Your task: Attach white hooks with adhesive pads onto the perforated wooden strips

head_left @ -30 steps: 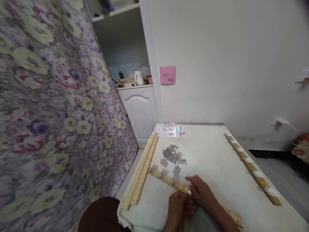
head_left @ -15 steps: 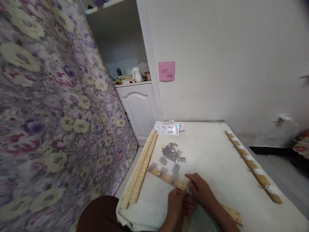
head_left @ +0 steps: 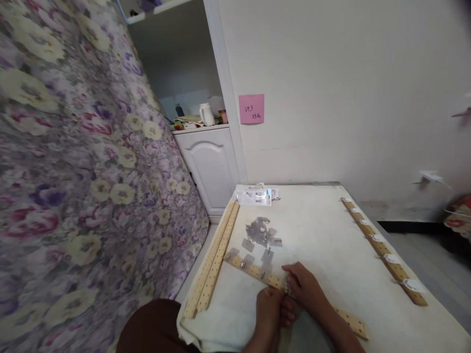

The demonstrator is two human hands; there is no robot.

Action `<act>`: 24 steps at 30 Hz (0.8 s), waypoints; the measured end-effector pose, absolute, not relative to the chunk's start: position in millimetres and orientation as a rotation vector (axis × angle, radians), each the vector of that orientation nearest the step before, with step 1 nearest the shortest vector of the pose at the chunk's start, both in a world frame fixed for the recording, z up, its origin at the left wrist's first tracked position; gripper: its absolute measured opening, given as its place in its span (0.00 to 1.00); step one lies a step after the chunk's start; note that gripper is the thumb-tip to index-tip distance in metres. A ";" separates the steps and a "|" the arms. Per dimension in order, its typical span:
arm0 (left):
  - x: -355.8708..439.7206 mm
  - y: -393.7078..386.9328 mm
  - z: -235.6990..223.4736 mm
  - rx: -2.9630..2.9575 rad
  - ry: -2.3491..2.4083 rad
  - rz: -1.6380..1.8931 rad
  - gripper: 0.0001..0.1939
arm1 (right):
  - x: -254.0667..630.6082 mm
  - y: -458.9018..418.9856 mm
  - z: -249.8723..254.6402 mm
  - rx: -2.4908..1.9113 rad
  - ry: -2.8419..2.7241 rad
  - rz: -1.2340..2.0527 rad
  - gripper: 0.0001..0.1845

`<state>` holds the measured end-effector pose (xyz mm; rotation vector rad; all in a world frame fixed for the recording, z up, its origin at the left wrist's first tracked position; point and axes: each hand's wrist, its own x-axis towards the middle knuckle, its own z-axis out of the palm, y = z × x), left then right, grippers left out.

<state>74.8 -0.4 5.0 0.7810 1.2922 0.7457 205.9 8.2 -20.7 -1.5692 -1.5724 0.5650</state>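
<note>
A pale wooden strip with drilled holes (head_left: 274, 280) lies slantwise before me, its middle hidden under my hands. My left hand (head_left: 269, 305) is closed, thumb and fingers pinched at a small metal hook (head_left: 286, 288) by the strip's edge. From the other side my right hand (head_left: 303, 284) bends over the strip, with fingers closed at the same hook and the index finger stretched out to the left. Hooks with clear plates (head_left: 243, 264) sit along the strip's left part. Just beyond it lies a heap of loose metal hooks on clear backing plates (head_left: 260, 230).
Two more perforated strips (head_left: 217, 260) lie along the table's left edge. At the right edge is a strip bearing several white round pieces (head_left: 390, 258). Clear packaging (head_left: 253, 196) lies at the back of the covered table (head_left: 312, 220). A floral curtain (head_left: 103, 171) hangs at left.
The view has shifted very slightly. Both hands stay at the same hook on the strip, with hardly any visible movement.
</note>
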 end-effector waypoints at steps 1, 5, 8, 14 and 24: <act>75.1 -0.5 5.1 0.782 1.294 0.749 0.10 | 205.6 8.4 -20.0 -1.572 -1.578 0.561 0.17; 75.8 -0.2 5.0 0.783 1.305 0.750 0.08 | 204.6 9.4 -18.5 -1.585 -1.603 0.545 0.17; 76.1 0.6 5.1 0.789 1.311 0.748 0.08 | 204.5 10.0 -19.6 -1.604 -1.614 0.541 0.17; 76.8 1.3 7.8 0.788 1.319 0.728 0.09 | 205.5 9.5 -20.3 -1.604 -1.633 0.551 0.17; 77.8 1.5 7.0 0.799 1.318 0.716 0.11 | 209.0 6.8 -10.3 -1.622 -1.695 0.679 0.20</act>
